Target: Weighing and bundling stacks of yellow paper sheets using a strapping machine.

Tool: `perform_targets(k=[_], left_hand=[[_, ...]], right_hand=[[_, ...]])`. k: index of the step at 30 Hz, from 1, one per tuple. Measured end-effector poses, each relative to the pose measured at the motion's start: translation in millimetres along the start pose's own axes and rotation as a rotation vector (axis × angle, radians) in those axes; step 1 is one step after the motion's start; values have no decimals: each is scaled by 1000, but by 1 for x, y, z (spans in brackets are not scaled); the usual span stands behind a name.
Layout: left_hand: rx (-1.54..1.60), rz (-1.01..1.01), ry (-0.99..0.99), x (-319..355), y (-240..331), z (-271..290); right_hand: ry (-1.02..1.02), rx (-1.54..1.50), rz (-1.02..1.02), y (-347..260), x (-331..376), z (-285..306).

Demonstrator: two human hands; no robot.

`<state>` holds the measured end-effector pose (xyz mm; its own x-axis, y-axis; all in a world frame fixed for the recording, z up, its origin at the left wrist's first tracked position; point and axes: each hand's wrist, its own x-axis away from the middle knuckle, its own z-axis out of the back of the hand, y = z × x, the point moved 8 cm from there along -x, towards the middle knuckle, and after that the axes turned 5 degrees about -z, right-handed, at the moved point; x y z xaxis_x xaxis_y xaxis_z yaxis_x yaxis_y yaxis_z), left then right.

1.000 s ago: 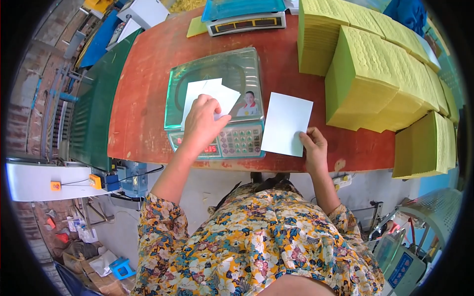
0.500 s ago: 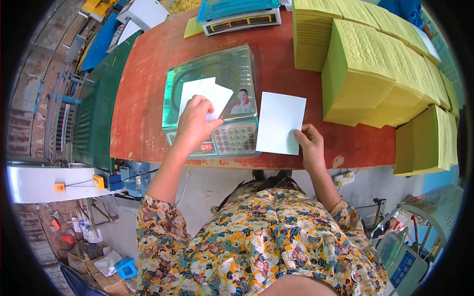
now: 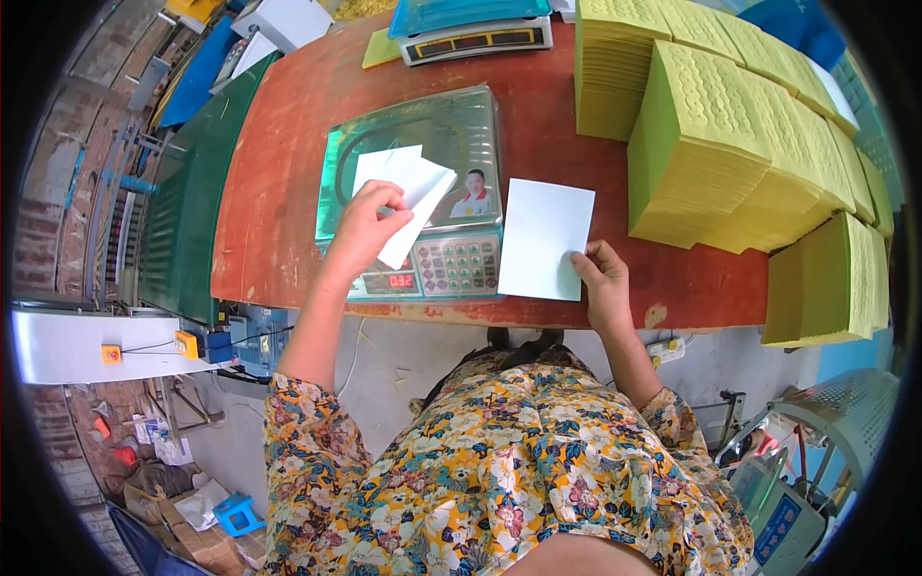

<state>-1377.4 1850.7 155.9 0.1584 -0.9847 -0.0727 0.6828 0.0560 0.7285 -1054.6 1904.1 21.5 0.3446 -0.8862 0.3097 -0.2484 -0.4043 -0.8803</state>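
Note:
My left hand (image 3: 373,223) pinches some white paper sheets (image 3: 420,209), tilted above the near part of a digital scale (image 3: 459,267) with a clear-covered weighing plate. Another white sheet (image 3: 384,161) lies on the plate, partly covered by the held ones. How many sheets the hand holds I cannot tell. My right hand (image 3: 603,276) grips the lower right edge of a white paper stack (image 3: 547,235) by thumb and fingers, just right of the scale. The scale's red display (image 3: 389,281) is lit below my left hand.
Tall stacks of yellow embossed paper (image 3: 720,144) fill the right side of the red table (image 3: 274,192). A second scale (image 3: 475,40) with a blue tray stands at the back, beside a small yellow piece (image 3: 381,50). A green panel (image 3: 192,211) borders the left.
My left hand has lifted some of the white sheets off the plate and tilted them toward me. The display reading has dropped. My right hand stays on its paper.

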Motion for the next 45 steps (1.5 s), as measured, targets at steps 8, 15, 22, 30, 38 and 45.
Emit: perform_targets(k=[8,15,22,30,38,45], left_hand=[[17,7,246,12,-10,31],[501,-226,528,14,84,93],[1078,-311,93,-49,186,4],[1281,-334,-113,-160,274,-108],[622,-227,131,-187,245,-163],[667,-209,183,-185,241,-163]], right_hand=[[1,15,42,3,-2,-6],[158,164,82,-6,1,4],[271,118,123,0,39,13],[485,30,140,-6,88,86],[421,-2,56,-22,78,129],[199,3,53,-20,72,125]])
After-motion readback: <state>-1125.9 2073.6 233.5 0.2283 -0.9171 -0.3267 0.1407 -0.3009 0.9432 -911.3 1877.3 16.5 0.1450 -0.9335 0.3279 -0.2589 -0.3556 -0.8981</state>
